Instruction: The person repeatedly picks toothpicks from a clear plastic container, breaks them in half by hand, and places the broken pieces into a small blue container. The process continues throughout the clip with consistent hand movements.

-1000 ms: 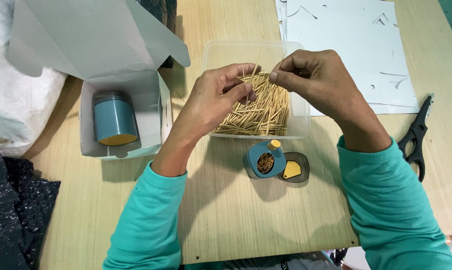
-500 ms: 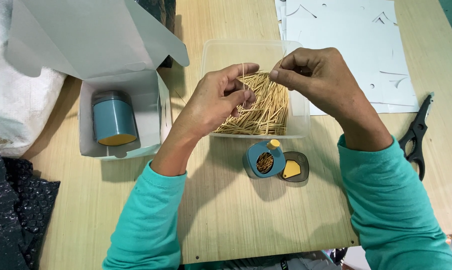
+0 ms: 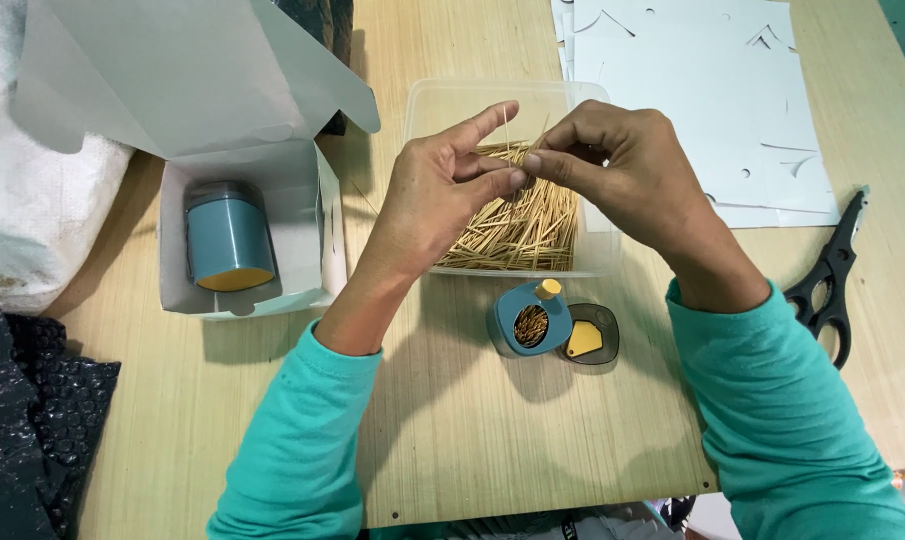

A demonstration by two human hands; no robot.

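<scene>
Toothpicks (image 3: 517, 215): heaped in clear tub (image 3: 427, 100), far-centre of desk (image 3: 452, 430).
L hand (image 3: 442, 195): over tub, thumb + fingers pinched on a few sticks.
R hand (image 3: 612, 165): pinched on same sticks, fingertips meeting L's.
Blue holder (image 3: 528, 320): open, near side of tub, part-filled; lid (image 3: 586, 335) touching on right.
Box (image 3: 242, 225): left, second holder (image 3: 227, 238) inside.
Scissors (image 3: 827, 280): far right.

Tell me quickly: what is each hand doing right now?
Left hand: pinching toothpicks between thumb and fingers.
Right hand: closed, pinching the same toothpicks.
</scene>
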